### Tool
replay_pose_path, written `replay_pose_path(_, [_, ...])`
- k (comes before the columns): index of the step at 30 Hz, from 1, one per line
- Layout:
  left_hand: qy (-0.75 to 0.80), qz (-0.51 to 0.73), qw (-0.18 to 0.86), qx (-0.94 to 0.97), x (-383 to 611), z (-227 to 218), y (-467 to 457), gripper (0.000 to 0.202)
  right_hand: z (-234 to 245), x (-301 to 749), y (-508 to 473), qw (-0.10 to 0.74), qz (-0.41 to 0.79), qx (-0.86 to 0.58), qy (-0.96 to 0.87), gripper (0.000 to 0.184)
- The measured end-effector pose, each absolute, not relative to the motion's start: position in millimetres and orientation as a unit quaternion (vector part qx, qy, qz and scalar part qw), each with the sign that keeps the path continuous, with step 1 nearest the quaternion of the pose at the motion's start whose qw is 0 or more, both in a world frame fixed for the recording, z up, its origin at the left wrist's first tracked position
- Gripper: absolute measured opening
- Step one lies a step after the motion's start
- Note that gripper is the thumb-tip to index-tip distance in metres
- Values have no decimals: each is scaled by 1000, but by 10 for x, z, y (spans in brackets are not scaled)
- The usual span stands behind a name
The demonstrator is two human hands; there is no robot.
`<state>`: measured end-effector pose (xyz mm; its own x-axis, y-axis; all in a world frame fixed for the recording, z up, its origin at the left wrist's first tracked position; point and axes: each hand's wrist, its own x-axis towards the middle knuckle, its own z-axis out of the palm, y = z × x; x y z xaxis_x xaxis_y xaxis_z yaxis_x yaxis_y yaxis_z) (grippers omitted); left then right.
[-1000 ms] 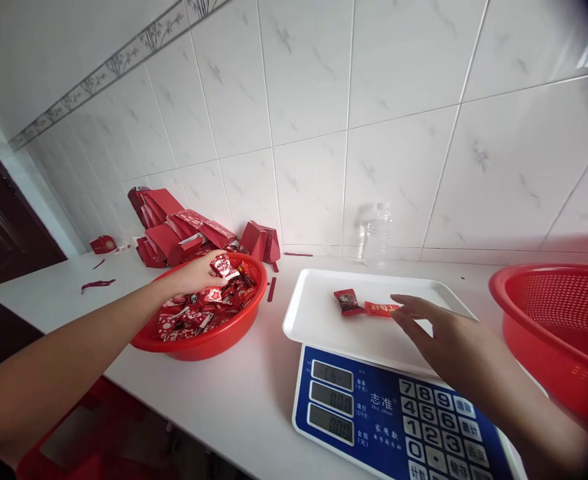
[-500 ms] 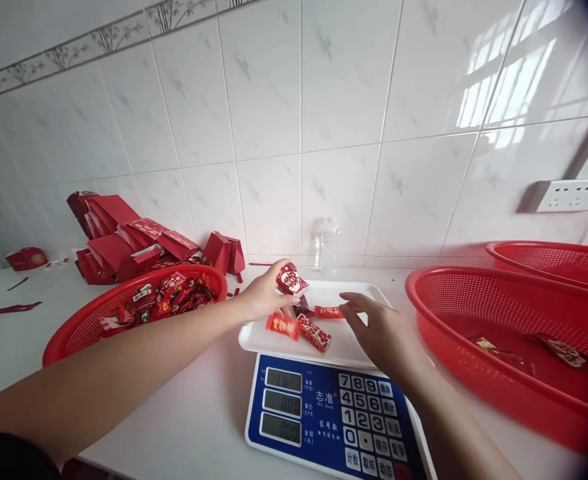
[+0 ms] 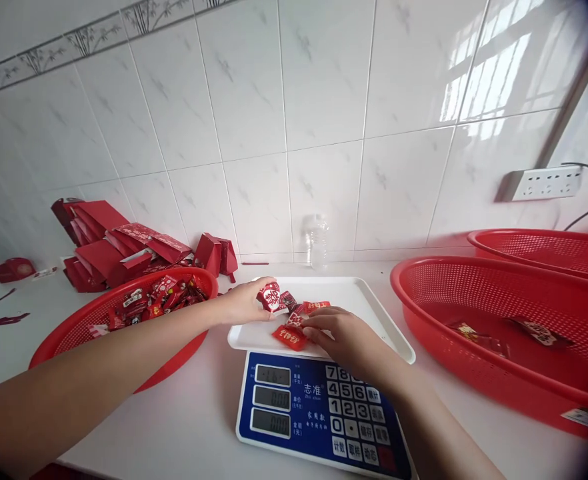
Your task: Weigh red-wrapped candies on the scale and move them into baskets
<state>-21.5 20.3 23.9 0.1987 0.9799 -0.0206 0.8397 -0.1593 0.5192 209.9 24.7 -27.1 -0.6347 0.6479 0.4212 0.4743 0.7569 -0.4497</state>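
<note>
A red-and-white wrapped sweet (image 3: 269, 297) is pinched in the fingers of the left hand (image 3: 241, 308), just above the left end of a white tray (image 3: 361, 297). Four more wrapped sweets lie clustered on the tray. A dark sweet (image 3: 290, 301) and a lettered red sweet (image 3: 316, 306) lie behind. A patterned sweet (image 3: 297, 321) touches the right hand (image 3: 347, 340), and a flat red sweet (image 3: 288, 337) lies at the front rim.

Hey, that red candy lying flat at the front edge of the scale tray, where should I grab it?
Pinch the candy across its short width from above: it lies flat on the tray, so nothing can slip under it. Come from the front left, since the right hand sits close on its right.
</note>
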Motion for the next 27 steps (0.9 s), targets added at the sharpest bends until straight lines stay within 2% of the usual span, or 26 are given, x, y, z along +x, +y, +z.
replay_pose_path(6, [625, 35, 181, 759, -348, 183, 110, 87, -234, 2119, 240, 252, 92, -387, -882, 20])
replay_pose_path(11, [581, 70, 189, 788, -185, 91, 97, 79, -165, 2124, 204, 217, 48, -449, -866, 29])
replay_pose_path(16, [555, 60, 190, 807, 66, -11, 162, 89, -137, 2120, 187, 203, 51, -479, -853, 33])
replay_pose_path(20, [539, 75, 162, 823, 160, -72, 294, 76, -188, 2115, 207, 194, 53, -494, -846, 29])
replay_pose_path(24, [540, 83, 152, 824, 170, -102, 383, 72, -254, 2113, 240, 215, 42, -491, -843, 28])
replay_pose_path(27, [545, 85, 164, 818, 149, -110, 387, 68, -243, 2108, 240, 197, 38, -533, -822, 28])
